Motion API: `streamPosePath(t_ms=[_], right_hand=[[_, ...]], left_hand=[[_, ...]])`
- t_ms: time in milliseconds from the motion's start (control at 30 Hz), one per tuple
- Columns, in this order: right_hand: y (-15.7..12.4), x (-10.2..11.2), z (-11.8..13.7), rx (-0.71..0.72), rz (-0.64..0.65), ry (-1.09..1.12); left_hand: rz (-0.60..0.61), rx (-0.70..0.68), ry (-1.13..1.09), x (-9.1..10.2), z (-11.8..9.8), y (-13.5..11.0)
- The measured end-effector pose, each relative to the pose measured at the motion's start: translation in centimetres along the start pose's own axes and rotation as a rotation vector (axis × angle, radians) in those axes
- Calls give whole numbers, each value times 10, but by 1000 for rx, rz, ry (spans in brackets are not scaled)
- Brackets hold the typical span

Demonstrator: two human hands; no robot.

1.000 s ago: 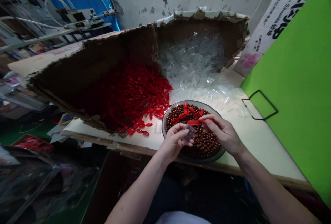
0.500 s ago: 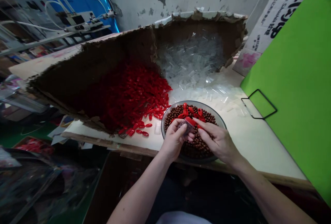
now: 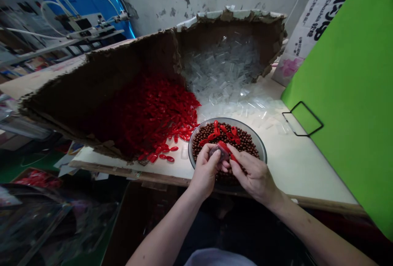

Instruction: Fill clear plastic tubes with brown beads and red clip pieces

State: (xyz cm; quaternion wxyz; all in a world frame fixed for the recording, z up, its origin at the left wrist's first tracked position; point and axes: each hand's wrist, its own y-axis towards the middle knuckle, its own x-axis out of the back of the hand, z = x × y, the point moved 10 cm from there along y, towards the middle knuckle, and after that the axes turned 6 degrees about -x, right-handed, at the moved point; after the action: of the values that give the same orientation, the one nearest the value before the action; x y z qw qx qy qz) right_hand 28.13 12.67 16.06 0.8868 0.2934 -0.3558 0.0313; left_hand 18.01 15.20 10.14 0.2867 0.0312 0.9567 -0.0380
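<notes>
A round metal bowl (image 3: 260, 149) full of small brown beads sits at the table's near edge, with several red plastic pieces (image 3: 229, 131) lying on the beads. Over the bowl's near side my left hand (image 3: 206, 170) pinches a small clear plastic piece (image 3: 216, 152). My right hand (image 3: 254, 174) pinches a red plastic piece (image 3: 226, 148) and presses it against the clear one. Both hands touch at the fingertips.
A torn cardboard box (image 3: 101, 73) lies open on the table, with a heap of red pieces (image 3: 153, 110) on the left and clear pieces (image 3: 224, 69) on the right. A green panel (image 3: 346, 94) stands to the right. Machinery with tubes (image 3: 82, 24) is behind.
My right hand has brought the red piece from over the bowl's middle leftward to the clear piece in my left hand. Both hands have drawn together near the bowl's front.
</notes>
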Motion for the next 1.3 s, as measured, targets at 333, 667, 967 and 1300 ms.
streamPosePath(t_ms=[333,667,967,1300], right_hand=[[12,11,-13,-173,113,260],[29,-54,-24,-714,403,1150],[17,-65,-10,-836,389,1316],[17,-76,-34,-909,232,1386]], left_hand=[[-7,20,113,4,-11,16],[139,58,496,-10,6,-4],[105,-260,828,-22,-30,-14],[189,16,632,-5,-1,3]])
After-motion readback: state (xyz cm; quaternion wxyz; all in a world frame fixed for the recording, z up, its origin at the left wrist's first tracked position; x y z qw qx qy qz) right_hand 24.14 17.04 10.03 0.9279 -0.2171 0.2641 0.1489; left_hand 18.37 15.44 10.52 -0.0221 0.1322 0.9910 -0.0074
